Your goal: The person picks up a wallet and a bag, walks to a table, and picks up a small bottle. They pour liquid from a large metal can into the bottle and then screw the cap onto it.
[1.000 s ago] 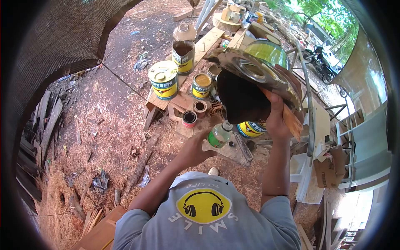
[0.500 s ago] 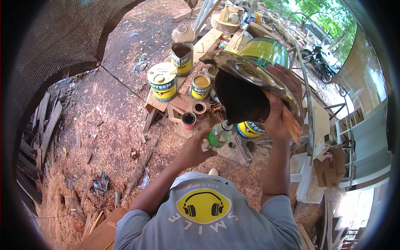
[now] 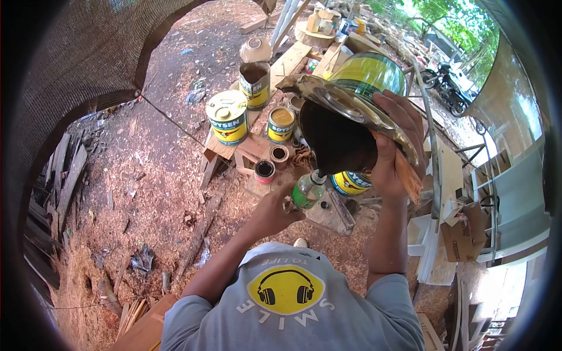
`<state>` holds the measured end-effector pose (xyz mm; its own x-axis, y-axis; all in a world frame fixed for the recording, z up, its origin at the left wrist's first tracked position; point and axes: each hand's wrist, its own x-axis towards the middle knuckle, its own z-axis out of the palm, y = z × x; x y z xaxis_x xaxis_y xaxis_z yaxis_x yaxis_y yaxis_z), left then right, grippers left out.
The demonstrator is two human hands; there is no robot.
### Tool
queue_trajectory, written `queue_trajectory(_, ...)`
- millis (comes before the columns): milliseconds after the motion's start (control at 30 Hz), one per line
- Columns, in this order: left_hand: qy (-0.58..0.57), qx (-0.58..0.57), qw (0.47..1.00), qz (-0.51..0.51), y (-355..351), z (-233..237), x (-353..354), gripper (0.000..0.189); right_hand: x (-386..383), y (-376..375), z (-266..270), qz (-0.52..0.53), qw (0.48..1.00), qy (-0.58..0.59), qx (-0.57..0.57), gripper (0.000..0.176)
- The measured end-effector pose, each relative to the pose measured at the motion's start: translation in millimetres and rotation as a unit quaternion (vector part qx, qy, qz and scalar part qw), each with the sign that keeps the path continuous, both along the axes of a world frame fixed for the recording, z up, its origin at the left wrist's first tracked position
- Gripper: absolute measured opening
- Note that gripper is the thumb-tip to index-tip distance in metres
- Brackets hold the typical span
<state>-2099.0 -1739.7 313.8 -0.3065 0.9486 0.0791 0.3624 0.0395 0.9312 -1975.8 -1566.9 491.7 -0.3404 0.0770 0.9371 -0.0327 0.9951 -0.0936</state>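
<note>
My right hand [image 3: 398, 149] grips a large paint can [image 3: 367, 73] with a yellow and green label, tipped with its opening toward me. Its cut lid is bent back and jagged, and the inside is dark. A piece of wood [image 3: 408, 178] sticks out beside my thumb. Under the can's lower lip, my left hand [image 3: 272, 210] holds a clear plastic bottle [image 3: 308, 190] with a green label. Dark liquid shows at the bottle's mouth, close to the lip. Behind the bottle stands another yellow-labelled can [image 3: 351, 182], partly hidden.
A lidded paint can [image 3: 227, 117], an open-topped can [image 3: 255, 85] and a smaller can [image 3: 281, 124] stand on planks. Nearer are a small red can [image 3: 265, 169] and a cup of dark liquid [image 3: 279, 153]. A metal frame [image 3: 433, 128] and cardboard box [image 3: 464, 234] stand at right.
The paint can has tilted slightly further, and its lip is a little lower. The bottle's mouth, pale before, now looks dark with liquid. My left hand has barely moved.
</note>
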Motion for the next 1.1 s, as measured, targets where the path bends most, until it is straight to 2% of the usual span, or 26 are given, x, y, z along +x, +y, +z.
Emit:
queue_trajectory(400, -0.016, -0.028, 0.999, -0.007, 2, 7, 0, 0.076, 1, -2, 3, -0.005, 1.000, -0.006, -0.001, 0.016)
queue_trajectory(500, -0.010, 0.004, 1.000, 0.002, 2, 9, 2, 0.073, 2, -4, 5, -0.010, 1.000, -0.007, 0.005, 0.016)
queue_trajectory(900, -0.014, 0.006, 1.000, 0.003, 6, 16, 3, 0.076, 4, -2, 11, -0.007, 1.000, 0.013, 0.027, 0.016)
queue_trajectory(1067, 0.002, 0.028, 1.000, 0.007, 8, 20, 4, 0.069, 5, 0, 13, -0.010, 0.999, 0.013, 0.042, 0.015)
queue_trajectory(1100, 0.003, 0.028, 1.000, 0.008, 8, 19, 3, 0.069, 6, 1, 13, -0.012, 0.999, -0.002, 0.047, 0.019)
